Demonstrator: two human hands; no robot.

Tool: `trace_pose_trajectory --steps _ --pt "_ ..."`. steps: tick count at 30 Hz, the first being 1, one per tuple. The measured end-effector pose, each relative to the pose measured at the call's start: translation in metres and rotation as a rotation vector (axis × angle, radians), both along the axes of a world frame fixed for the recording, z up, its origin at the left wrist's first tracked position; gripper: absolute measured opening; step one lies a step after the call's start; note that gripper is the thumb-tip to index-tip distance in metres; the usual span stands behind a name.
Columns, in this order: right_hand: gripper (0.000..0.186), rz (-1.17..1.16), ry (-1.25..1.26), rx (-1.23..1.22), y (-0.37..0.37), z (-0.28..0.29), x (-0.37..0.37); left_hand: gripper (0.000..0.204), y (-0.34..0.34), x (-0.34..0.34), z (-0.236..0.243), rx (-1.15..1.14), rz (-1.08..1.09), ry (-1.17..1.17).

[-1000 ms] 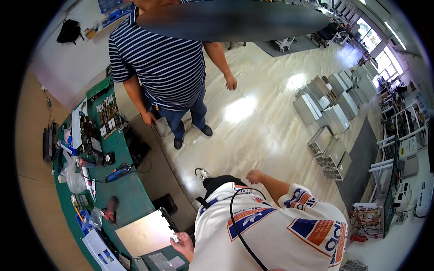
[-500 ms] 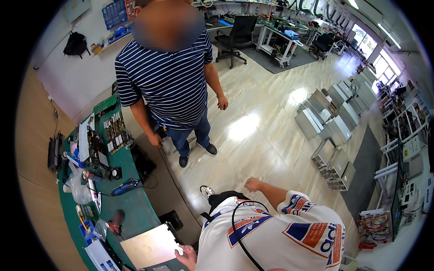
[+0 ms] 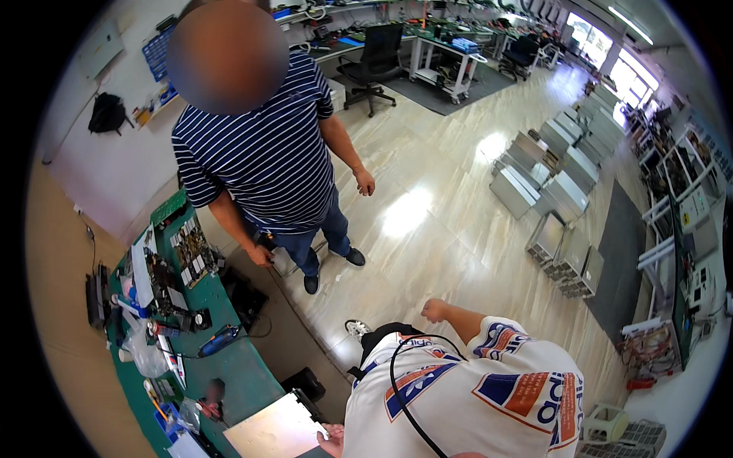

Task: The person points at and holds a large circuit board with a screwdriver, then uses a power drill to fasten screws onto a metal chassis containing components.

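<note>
My left hand (image 3: 330, 437) is at the bottom, its fingers curled at the right edge of a pale metal plate (image 3: 263, 427) by a small white part. The plate lies at the near end of the green bench (image 3: 237, 366); part of that hand is hidden by my printed shirt. My right hand (image 3: 434, 310) hangs over the floor, fingers loosely curled, with nothing visible in it. A blue cylindrical tool (image 3: 217, 340) and a plastic bag (image 3: 142, 351) lie on the bench.
A co-worker (image 3: 252, 160) in a striped shirt stands facing me, arms hanging. Circuit boards (image 3: 191, 252) crowd the far bench end. Metal cases (image 3: 565, 259) are stacked on the floor at right, beside a grey mat (image 3: 611, 252). An office chair (image 3: 374, 61) and workbenches are behind.
My view has tilted, so bench, plate and hands sit lower in the picture. The co-worker's body stands in place. My left hand stays at the plate's edge.
</note>
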State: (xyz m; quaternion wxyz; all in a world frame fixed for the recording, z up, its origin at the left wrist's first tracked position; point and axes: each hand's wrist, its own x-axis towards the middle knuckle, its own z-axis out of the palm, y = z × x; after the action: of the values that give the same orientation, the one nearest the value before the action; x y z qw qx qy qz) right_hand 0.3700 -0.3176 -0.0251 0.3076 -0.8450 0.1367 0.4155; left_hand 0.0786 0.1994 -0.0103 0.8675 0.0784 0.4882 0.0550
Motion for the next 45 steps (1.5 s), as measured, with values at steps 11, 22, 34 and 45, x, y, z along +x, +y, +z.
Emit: trace_pose_trajectory --steps 11,22,34,45 --pt "0.029 -0.235 0.032 0.054 -0.013 -0.003 -0.054 0.035 -0.004 0.015 0.034 -0.293 0.010 0.207" --pt "0.023 1.024 -0.322 -0.268 -0.053 -0.049 -0.071 0.032 -0.037 0.021 0.033 0.060 0.089 -0.030" --pt "0.015 0.151 0.192 0.164 0.055 0.004 0.049 0.032 -0.089 -0.055 0.069 0.166 0.349 0.023" --pt "0.019 0.365 0.098 0.278 0.185 0.021 0.079 0.026 -0.096 -0.060 0.059 0.115 0.454 0.099"
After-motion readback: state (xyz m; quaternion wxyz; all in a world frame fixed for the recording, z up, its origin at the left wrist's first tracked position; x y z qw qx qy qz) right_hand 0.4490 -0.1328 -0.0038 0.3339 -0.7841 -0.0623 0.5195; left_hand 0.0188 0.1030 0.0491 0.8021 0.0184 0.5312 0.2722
